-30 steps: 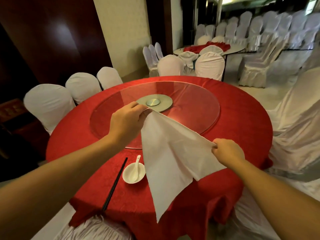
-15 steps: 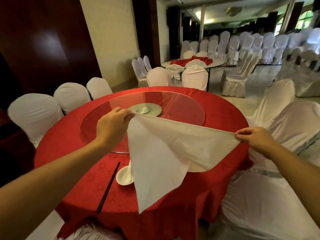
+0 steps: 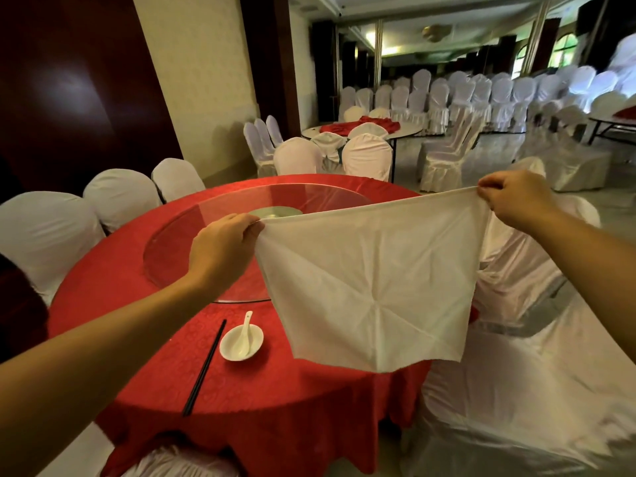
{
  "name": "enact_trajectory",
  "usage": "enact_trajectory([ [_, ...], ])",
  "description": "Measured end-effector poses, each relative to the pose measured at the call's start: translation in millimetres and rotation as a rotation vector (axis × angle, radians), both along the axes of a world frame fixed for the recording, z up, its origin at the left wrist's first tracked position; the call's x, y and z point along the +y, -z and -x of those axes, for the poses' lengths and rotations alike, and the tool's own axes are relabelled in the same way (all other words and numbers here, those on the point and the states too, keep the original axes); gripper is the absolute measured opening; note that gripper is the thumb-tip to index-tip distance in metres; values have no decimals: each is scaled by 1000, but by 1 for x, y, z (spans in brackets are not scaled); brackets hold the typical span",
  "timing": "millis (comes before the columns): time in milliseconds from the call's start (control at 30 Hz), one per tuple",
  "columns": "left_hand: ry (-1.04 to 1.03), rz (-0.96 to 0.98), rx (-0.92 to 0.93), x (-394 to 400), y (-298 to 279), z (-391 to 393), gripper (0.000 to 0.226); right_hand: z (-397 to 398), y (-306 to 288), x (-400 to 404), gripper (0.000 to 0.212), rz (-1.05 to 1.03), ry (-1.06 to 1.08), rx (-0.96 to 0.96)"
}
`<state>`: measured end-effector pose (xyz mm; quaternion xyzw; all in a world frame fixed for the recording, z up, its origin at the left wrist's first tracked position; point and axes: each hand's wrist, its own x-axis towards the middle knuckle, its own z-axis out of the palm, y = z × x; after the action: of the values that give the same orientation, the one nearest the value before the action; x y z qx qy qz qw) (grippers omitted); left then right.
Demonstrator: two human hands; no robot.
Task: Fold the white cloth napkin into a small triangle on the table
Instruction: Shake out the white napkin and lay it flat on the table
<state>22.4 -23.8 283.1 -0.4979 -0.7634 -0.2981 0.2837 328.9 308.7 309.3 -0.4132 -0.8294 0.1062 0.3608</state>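
Head view, angled down (wide-angle).

The napkin (image 3: 371, 284) hid the table's (image 3: 144, 304) right edge and part of the glass turntable (image 3: 206, 242). Both forearms ran off the frame. The near chair (image 3: 179, 459) was cut by the bottom edge; far chairs (image 3: 602, 84) were blurred.

My left hand (image 3: 220, 249) and right hand (image 3: 516, 197) are both bare: no gloves, no rings that I can make out. Both my forearms are uncovered the whole way to the frame edge, no sleeve or cuff in sight. No watch, band or bracelet on either wrist. Nails look short and plain, though they're small in view. My left forearm looks very wide near the bottom corner, from the wide-angle lens.
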Motion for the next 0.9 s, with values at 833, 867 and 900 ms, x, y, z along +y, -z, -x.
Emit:
enact_trajectory([
  [833, -412, 379, -350, 190, 177, 167, 22, 264, 161, 249, 22, 140, -246, -311],
  [867, -438, 394, -361, 198, 185, 177, 23, 277, 171, 257, 23, 142, -260, -327],
  [900, -463, 406, -371, 205, 195, 187, 24, 290, 181, 263, 23, 142, -275, -345],
])
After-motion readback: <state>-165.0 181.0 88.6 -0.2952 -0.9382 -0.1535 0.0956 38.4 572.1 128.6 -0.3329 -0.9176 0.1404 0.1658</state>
